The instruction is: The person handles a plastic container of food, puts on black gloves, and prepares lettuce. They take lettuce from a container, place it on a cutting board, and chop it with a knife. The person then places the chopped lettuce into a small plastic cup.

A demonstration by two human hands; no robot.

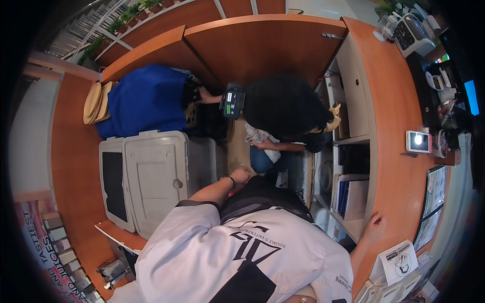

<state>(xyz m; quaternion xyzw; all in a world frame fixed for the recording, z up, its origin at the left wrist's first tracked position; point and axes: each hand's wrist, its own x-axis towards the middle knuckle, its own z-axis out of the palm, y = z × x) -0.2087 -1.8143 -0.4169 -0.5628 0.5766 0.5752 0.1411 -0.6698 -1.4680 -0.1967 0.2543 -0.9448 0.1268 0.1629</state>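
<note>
My left hand point(241, 175), with a bracelet at its wrist, hangs in front of my body over the narrow floor; its fingers are curled, and whether they hold anything is hidden. My right hand point(375, 222) rests on the edge of the wooden counter point(394, 181), fingers bent. Before me a co-worker point(288, 106) crouches, wearing a dark device on the head. One of the co-worker's hands holds a crumpled pale cloth point(261, 138); the other reaches to the dark items beside a blue cloth point(147, 100).
Lidded grey plastic bins point(157, 178) stand beside the aisle, with round wooden boards point(94, 102) beyond. Open shelves under the counter hold folders point(350, 197). A phone point(418, 141), a pen point(409, 155) and a clock point(405, 38) are on the counter. A wooden partition point(265, 49) closes the far end.
</note>
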